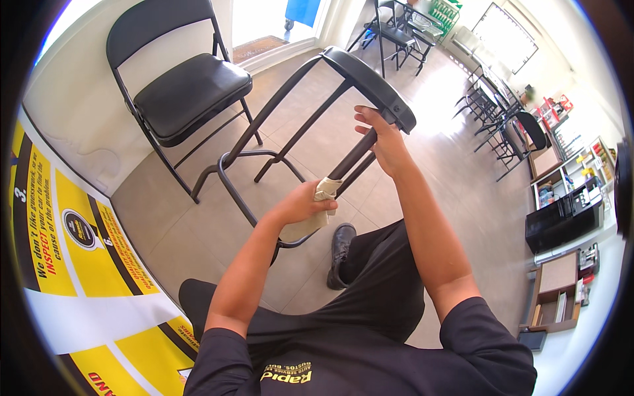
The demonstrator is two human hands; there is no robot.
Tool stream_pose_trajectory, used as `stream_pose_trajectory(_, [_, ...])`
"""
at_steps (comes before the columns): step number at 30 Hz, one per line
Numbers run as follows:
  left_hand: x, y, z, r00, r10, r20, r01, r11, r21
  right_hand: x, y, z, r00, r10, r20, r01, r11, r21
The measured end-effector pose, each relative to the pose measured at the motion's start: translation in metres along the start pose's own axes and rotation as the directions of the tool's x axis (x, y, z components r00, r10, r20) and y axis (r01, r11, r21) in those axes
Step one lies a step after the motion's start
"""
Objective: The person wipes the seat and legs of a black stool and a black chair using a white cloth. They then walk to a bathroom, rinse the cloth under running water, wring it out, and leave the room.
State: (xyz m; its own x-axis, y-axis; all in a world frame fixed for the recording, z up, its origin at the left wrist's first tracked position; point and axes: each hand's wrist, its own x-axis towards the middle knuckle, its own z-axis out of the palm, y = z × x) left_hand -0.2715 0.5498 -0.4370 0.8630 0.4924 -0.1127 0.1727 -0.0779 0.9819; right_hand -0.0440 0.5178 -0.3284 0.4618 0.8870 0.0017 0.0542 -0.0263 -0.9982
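Observation:
A black stool (pixel 370 76) with a thick seat and tubular metal legs is tilted in front of me. My left hand (pixel 305 203) is closed on a beige cloth (pixel 327 189), which wraps round one of the stool's legs; a loose flap of it hangs below the fingers. Higher on that leg, just under the seat, my right hand (pixel 383 140) grips the tube, its fingertips showing on the far side. The stool's curved footrest ring (pixel 236 196) passes to the left of my left hand.
A black padded folding chair (pixel 191 92) stands at the left by the wall. Yellow and white printed panels (pixel 79 228) line the near left. My black shoe (pixel 341 254) rests on the tiled floor. Farther right are more black chairs (pixel 522 135) and wall shelves (pixel 561 290).

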Motion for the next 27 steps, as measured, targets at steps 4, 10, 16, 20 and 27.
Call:
stream_pose_trajectory(4, [-0.005, -0.010, -0.006, 0.999, 0.038, 0.001, -0.038, 0.998, 0.046, -0.014, -0.014, 0.008, 0.997, 0.066, 0.033, -0.062, 0.991, -0.115])
stream_pose_trajectory(10, [-0.032, -0.017, 0.006, 0.988, 0.119, -0.100, -0.141, 0.957, -0.252, -0.026, -0.025, 0.010, 0.982, 0.139, 0.129, -0.134, 0.990, -0.044])
stream_pose_trajectory(16, [-0.031, -0.035, 0.006, 0.962, 0.107, -0.250, -0.145, 0.980, -0.138, -0.038, -0.009, 0.017, 0.996, 0.079, 0.047, -0.091, 0.920, 0.382])
stream_pose_trajectory(20, [-0.021, -0.020, 0.004, 0.925, 0.177, -0.336, -0.211, 0.975, -0.067, -0.043, 0.000, 0.016, 0.998, -0.054, -0.025, 0.058, 0.979, 0.194])
stream_pose_trajectory(27, [0.061, 0.099, -0.002, 0.809, 0.503, -0.305, -0.480, 0.864, 0.151, -0.042, 0.006, -0.003, 0.976, -0.188, 0.106, 0.202, 0.969, -0.144])
